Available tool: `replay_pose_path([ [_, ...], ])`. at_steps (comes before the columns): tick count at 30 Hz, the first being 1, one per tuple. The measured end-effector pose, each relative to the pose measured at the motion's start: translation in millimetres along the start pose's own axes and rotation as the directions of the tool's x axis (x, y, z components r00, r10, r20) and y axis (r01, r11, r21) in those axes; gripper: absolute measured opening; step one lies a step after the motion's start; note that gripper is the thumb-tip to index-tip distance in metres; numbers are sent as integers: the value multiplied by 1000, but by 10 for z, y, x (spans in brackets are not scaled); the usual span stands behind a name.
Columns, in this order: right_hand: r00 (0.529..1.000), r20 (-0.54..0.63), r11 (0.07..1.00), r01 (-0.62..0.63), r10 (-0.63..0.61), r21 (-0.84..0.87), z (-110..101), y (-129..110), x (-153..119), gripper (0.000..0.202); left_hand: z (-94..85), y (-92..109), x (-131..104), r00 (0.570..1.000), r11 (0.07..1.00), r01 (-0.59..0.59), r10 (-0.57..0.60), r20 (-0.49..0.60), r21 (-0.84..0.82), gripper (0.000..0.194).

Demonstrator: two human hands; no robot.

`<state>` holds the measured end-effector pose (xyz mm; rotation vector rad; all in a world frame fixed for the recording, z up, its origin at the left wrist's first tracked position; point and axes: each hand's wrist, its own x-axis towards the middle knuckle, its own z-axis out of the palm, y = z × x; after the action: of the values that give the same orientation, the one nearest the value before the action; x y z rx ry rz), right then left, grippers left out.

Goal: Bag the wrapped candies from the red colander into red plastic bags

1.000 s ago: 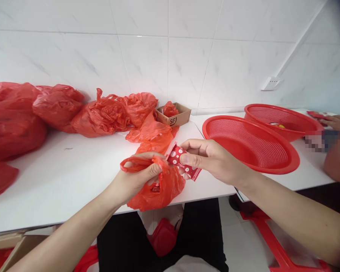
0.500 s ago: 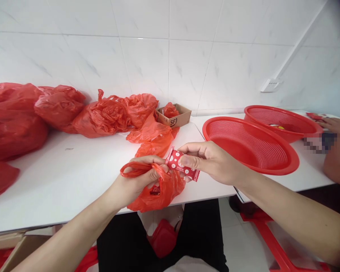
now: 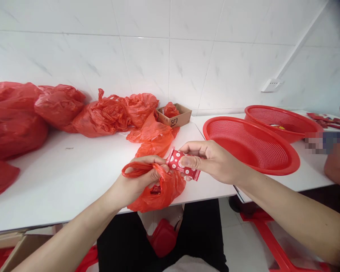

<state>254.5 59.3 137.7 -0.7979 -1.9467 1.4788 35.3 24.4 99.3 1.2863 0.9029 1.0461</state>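
Note:
Between thumb and fingers of my right hand (image 3: 205,158) is a small red wrapped packet (image 3: 176,160) with white round marks and crimped ends. It is tilted, its left end close to the fingertips of my left hand (image 3: 141,175). That hand is closed on the handles of a red plastic bag (image 3: 170,196), which rests at the table's front edge. Through the bag's opening a dark red wrapper (image 3: 155,190) shows; the rest of the contents is hidden. Flattened red plastic bags (image 3: 153,139) lie just behind my hands.
Full red bags (image 3: 102,117) line the wall at the left. A small cardboard box (image 3: 181,116) holds a red bundle. Two red plastic baskets (image 3: 255,151) stand at the right, near another person's arm (image 3: 338,158) and red packets (image 3: 328,121). A carton (image 3: 25,249) sits below left.
My hands, the packet and the bag stay almost still. At the far right, the other person's hand has lifted away from the table, leaving the red packets in view.

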Motion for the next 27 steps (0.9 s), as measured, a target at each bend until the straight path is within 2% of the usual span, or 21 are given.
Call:
replay_pose_path([
  [5, 1000, -3, 998, 3, -3, 62, -12, 15, 20, 25, -1, 10, 13, 997, 996, -76, 76, -9, 44, 13],
  [13, 999, -27, 997, -44, 46, 65, -31, 7, 9, 24, 21, 12, 43, 996, 989, -93, 92, 19, 111, 19],
  [27, 998, -48, 992, -27, 33, 121, -21, 39, 112, 17, 63, -6, 23, 1000, 1000, -27, 27, 1, 11, 16],
])
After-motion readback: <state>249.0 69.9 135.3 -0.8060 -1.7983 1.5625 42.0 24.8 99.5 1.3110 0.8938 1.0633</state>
